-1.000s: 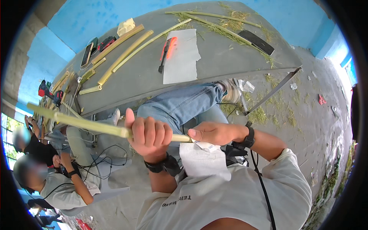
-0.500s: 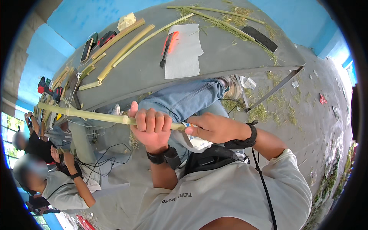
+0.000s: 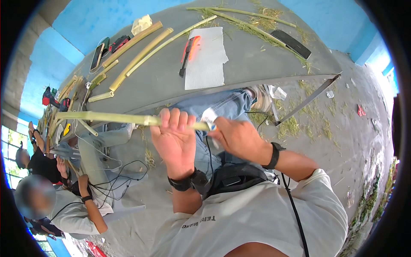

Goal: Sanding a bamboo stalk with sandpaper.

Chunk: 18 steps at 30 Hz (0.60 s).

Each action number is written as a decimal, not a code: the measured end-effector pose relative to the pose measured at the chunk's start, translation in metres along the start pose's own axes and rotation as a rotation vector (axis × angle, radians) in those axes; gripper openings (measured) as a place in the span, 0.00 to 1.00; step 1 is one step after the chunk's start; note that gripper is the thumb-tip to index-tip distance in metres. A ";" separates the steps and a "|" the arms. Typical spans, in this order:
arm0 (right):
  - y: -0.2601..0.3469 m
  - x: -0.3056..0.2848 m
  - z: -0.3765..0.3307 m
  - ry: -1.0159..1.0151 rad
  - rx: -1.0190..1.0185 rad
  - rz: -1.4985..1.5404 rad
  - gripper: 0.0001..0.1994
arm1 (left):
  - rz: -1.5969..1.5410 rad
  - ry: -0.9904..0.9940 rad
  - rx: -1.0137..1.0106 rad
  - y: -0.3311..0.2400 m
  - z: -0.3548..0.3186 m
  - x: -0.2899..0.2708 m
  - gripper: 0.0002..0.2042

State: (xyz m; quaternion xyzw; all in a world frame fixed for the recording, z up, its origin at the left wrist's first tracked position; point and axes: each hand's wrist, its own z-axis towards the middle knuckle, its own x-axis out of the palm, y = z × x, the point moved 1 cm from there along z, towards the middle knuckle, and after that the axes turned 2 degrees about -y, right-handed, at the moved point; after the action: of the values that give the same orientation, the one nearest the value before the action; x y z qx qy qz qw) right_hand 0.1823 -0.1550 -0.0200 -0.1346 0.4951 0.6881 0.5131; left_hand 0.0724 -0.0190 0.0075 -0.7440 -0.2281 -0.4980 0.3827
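A pale green bamboo pole (image 3: 115,118) lies level across my lap, its far end reaching left toward the table edge. My left hand (image 3: 174,135) is wrapped around it near its right end, palm turned up. At that right end my right hand (image 3: 239,139) is closed on a white printed sheet (image 3: 209,115), pressing it round the bamboo. Motion blurs the sheet, and the fingers hide much of it, so its material is unclear.
On the grey table (image 3: 252,55) ahead lie cut bamboo lengths (image 3: 141,60), an orange-and-black utility knife (image 3: 188,55) beside a paper towel (image 3: 205,64), and a black phone-like slab (image 3: 291,43). A co-worker (image 3: 77,205) sits at left near black cables (image 3: 113,180). Shavings (image 3: 295,124) litter the floor.
The pole has shifted a little right, and my left hand has rolled palm-up around it. My right hand with the sheet has also moved slightly right and up, hiding more of the sheet.
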 end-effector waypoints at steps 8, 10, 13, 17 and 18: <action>-0.022 -0.007 0.001 0.732 0.199 0.819 0.28 | -0.066 0.868 -0.283 -0.017 0.007 -0.014 0.29; -0.021 -0.003 0.000 0.515 0.181 0.551 0.26 | -0.090 0.578 -0.230 -0.009 0.006 -0.007 0.29; -0.007 0.005 -0.001 0.154 0.052 0.079 0.21 | -0.010 -0.169 -0.023 0.006 0.009 -0.005 0.29; 0.000 0.001 -0.003 0.327 0.114 0.192 0.23 | -0.052 0.627 -0.182 -0.004 0.009 -0.009 0.29; -0.004 -0.003 0.001 0.418 0.117 0.318 0.24 | -0.115 0.714 -0.231 -0.005 0.013 -0.011 0.29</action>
State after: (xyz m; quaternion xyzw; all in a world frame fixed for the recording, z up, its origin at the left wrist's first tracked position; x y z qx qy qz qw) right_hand 0.1875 -0.1562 -0.0200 -0.1643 0.6440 0.6878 0.2920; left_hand 0.0713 -0.0049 -0.0037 -0.5478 -0.0641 -0.7690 0.3233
